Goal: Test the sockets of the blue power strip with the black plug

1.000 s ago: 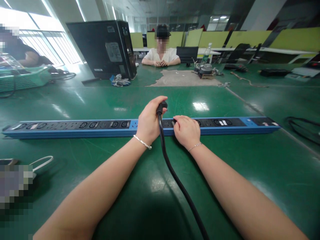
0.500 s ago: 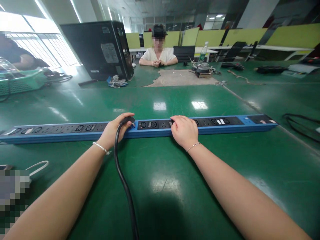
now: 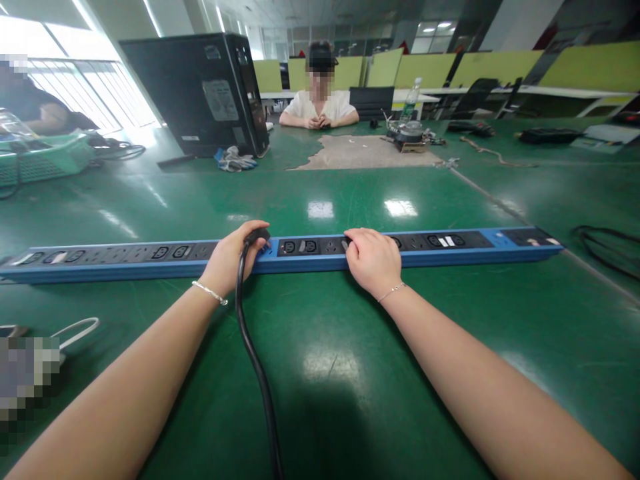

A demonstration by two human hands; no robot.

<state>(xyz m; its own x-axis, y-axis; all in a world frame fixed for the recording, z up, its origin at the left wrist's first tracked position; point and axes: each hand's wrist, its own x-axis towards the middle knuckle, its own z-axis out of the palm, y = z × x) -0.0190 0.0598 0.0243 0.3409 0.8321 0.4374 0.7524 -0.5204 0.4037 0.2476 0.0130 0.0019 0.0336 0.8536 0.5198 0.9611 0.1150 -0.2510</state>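
Observation:
A long blue power strip with black sockets lies across the green table. My left hand is closed around a black plug just above the strip, left of its middle. From the plug a thick black cable runs down toward the bottom edge of the view. Right of the middle, my right hand rests over the strip with its fingers curled on the far side. Whether anything small is under those fingers is hidden.
Behind the strip stand a black computer case, gloves and a bottle. A person sits across the table. A green basket is at the left, a dark cable at the right.
The whole view has shifted slightly. Both hands keep the same places on the strip, and the plug remains in my left hand.

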